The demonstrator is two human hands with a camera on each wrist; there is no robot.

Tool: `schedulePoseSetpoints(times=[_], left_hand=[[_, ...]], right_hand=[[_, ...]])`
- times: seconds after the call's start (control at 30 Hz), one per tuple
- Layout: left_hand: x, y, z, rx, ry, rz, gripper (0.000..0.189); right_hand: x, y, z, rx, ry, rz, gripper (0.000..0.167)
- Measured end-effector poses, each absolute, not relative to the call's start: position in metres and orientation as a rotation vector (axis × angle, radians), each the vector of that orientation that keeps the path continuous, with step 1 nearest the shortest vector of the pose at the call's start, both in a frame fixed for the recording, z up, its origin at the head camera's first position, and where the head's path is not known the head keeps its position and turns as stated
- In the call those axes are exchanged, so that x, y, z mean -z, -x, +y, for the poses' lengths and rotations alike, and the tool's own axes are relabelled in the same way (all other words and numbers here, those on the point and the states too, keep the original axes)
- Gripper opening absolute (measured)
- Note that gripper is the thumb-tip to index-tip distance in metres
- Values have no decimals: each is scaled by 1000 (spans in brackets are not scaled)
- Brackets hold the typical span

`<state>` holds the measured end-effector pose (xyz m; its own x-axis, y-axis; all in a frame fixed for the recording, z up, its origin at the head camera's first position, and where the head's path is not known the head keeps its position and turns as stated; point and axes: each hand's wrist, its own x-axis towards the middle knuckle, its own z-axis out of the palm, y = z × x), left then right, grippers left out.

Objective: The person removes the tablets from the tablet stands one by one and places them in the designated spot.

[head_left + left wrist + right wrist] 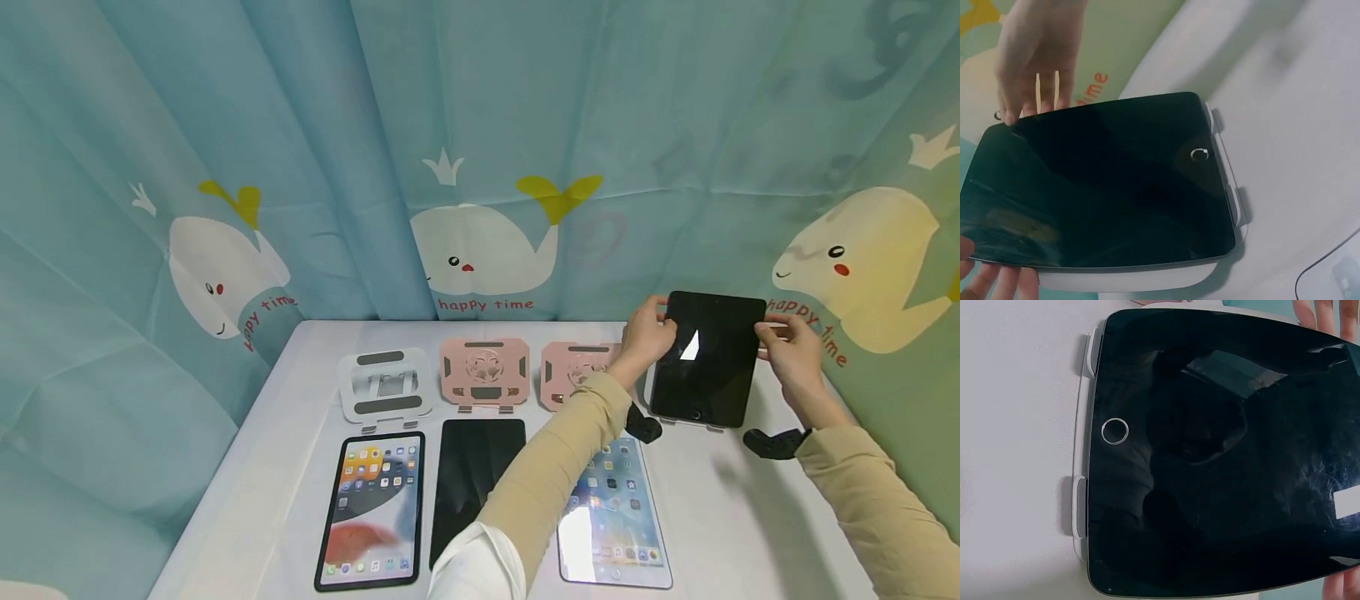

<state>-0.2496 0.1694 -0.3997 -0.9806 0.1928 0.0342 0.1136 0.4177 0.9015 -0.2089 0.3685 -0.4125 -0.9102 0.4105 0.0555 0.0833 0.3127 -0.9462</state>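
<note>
A dark-screened tablet with a round home button [708,367] leans upright on a white tablet stand [1080,506] at the table's right end. Its lower edge sits at the stand's two small front lips, while the panel hides most of the stand. My left hand [645,340] pinches the upper left edge, thumb on the front and fingers behind. On the opposite edge my right hand [795,354] holds the upper side between thumb and fingers. In the left wrist view the right hand [1038,56] shows along the far edge.
Left of it stand two pink stands [485,373] [558,371] and a white stand [386,385]. In front lie a lit black-framed tablet [371,508], a dark tablet [476,467] and a lit white-framed tablet [618,517]. A whale-print curtain [337,167] hangs behind the white table [255,500].
</note>
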Motion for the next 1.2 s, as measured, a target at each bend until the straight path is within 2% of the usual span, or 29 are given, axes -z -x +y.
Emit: schedulePoseSetpoints(times=[0.37, 0.67, 1.2], left_hand=[[402, 247, 168, -1772, -250, 2522, 28], [402, 244, 172, -1715, -239, 2646, 18], [402, 236, 167, -1713, -336, 2657, 17]], right_hand=[[410, 207, 366, -1639, 483, -2192, 16], [408, 205, 366, -1646, 510, -2171, 17], [401, 200, 365, -1587, 462, -2207, 19]])
